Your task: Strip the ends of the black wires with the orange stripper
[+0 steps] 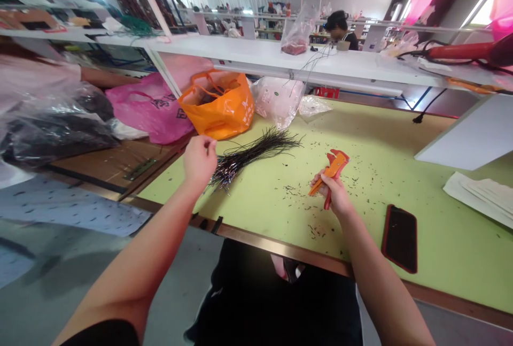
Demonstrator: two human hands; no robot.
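One stripper (333, 170), one phone (399, 237), two bags (218, 104).

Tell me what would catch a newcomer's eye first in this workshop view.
Probably the orange wire stripper gripped in the right hand over the green table. Next, the bundle of dark wires fanned out mid-table, with the left hand pinching at its near end. Behind them, an orange bag stands beside a pink bag.
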